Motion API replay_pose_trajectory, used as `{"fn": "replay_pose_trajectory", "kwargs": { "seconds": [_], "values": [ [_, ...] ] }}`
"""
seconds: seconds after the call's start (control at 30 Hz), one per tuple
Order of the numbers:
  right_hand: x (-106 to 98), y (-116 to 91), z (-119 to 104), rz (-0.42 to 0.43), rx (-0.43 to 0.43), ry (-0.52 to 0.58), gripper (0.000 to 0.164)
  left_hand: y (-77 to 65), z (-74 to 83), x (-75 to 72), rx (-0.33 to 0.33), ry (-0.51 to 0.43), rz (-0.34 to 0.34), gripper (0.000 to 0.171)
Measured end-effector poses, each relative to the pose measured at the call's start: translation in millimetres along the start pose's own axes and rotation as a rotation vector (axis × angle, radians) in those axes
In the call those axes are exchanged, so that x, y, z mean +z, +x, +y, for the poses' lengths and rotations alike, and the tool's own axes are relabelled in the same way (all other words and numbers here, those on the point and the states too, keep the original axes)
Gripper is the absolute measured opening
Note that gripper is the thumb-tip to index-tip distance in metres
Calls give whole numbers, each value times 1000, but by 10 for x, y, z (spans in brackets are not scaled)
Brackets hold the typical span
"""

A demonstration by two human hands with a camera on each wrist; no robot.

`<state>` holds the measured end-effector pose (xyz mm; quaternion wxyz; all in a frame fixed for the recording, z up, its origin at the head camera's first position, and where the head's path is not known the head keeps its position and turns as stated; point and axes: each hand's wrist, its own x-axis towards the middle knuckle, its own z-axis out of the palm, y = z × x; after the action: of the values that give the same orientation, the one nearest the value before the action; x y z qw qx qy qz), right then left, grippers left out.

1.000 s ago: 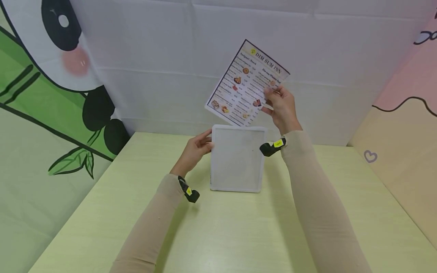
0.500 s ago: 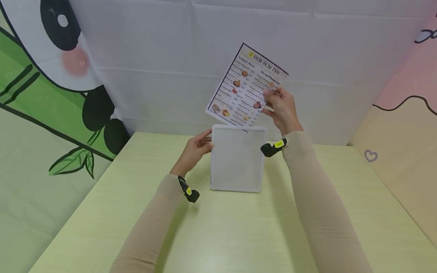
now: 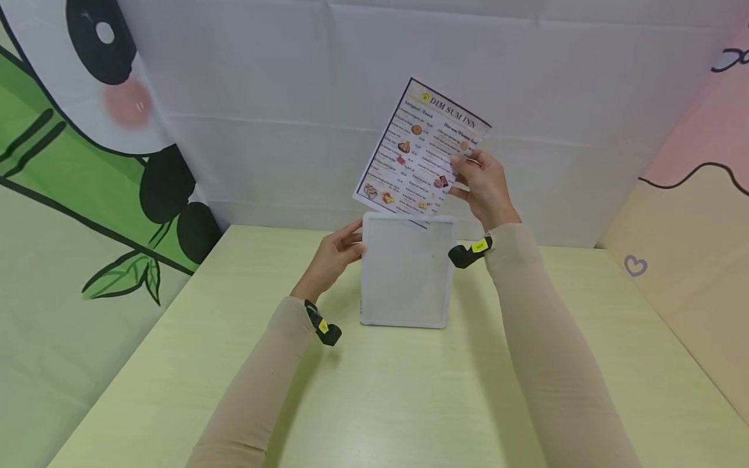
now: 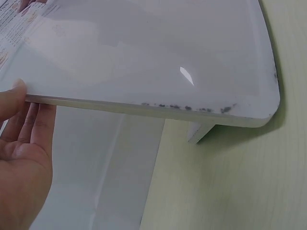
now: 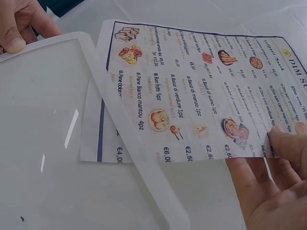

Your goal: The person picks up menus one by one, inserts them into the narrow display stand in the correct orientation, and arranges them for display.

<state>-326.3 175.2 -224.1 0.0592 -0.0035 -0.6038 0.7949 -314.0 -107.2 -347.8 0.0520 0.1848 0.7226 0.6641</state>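
Thumb and fingers of the right hand [image 3: 482,185] pinch the menu [image 3: 409,156] at its four o'clock edge; the left hand's [image 3: 332,260] pinch the stand [image 3: 406,276] at ten. The tilted menu is at the stand's twelve o'clock, bottom corner showing through its panel.

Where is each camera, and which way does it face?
Head: on the head, facing forward and down at dim sum menu and white-framed stand; left hand, right hand and sleeves show.
Left wrist: worn there, facing the stand's edge; both hands partly show.
Right wrist: worn there, facing menu and stand; both hands partly show.
All three share menu and stand.
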Motion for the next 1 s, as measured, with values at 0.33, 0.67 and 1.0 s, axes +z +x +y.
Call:
{"fn": "replay_pose_trajectory", "kwargs": {
  "seconds": [0.33,0.67,1.0],
  "values": [
    [-24,-12,-7,-4,2,-18,31,-10,15,15,2,5,-1,59],
    [-52,-8,-34,-23,-5,-46,28,-12,9,9,2,15,0,59],
    [-70,6,-72,-34,8,-95,31,-23,21,13,5,14,0,59]
  ]
}}
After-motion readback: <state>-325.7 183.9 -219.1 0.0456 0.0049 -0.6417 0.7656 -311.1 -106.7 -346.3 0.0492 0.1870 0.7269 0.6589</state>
